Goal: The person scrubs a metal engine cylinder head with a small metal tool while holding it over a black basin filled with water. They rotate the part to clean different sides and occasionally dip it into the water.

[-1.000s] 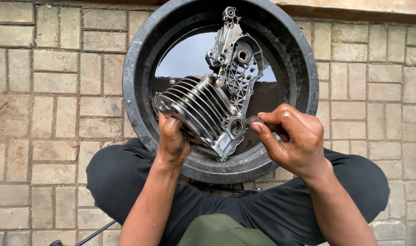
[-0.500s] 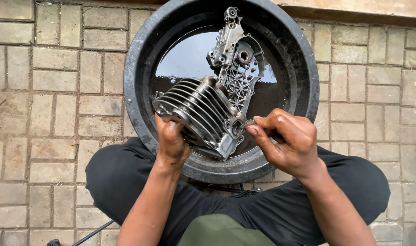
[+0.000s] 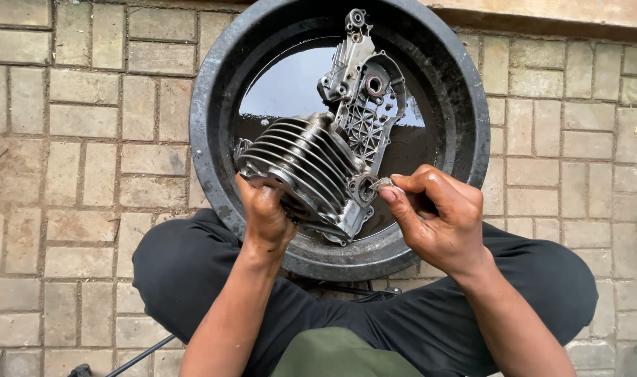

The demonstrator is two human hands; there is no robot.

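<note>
- Head view: the left hand (image 3: 265,213) grips the lower edge of a finned engine cylinder (image 3: 301,167), holding it over a round black tub (image 3: 214,126) of dark liquid.
- The right hand (image 3: 440,216) pinches a small metal scraper (image 3: 383,183), tip against the cylinder's port.
- A grey engine casing (image 3: 364,91) leans inside the tub, on a brick floor (image 3: 74,139).

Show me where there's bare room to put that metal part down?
Bare brick paving left of the black basin, and more on its right. The basin is crowded: engine casing, dark liquid, and the finned cylinder held by the left hand and right hand.
</note>
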